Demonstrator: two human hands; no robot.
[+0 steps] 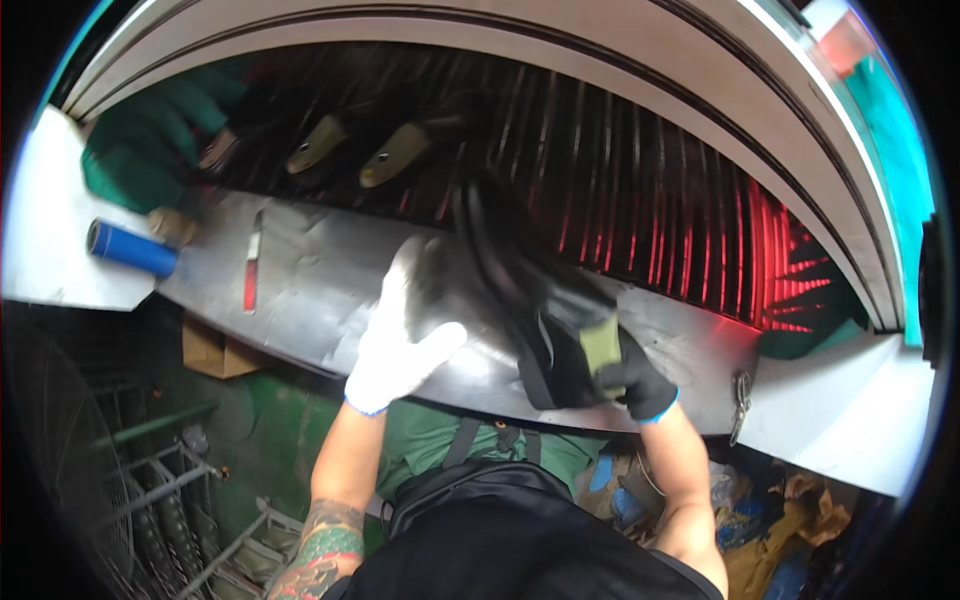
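A black shoe [500, 255], tilted with its toe away from me, is over the metal ledge. A pale green shoe last [601, 352] shows in its opening. My right hand [638, 380], in a dark glove with a blue cuff, is closed around the last at the heel end. My left hand [402, 345] wears a white glove. Its thumb and fingers are spread apart, and it holds nothing, just left of the shoe. The left fingertips are smeared by motion.
Behind the metal ledge [310, 260], shoes with green lasts [398, 155] sit on dark rollers [620, 185] under a curved hood. A red-handled tool [250, 275] and a blue cylinder [130, 248] lie at left. Metal snips or pliers [740, 405] are at right; a cardboard box [212, 350] is below.
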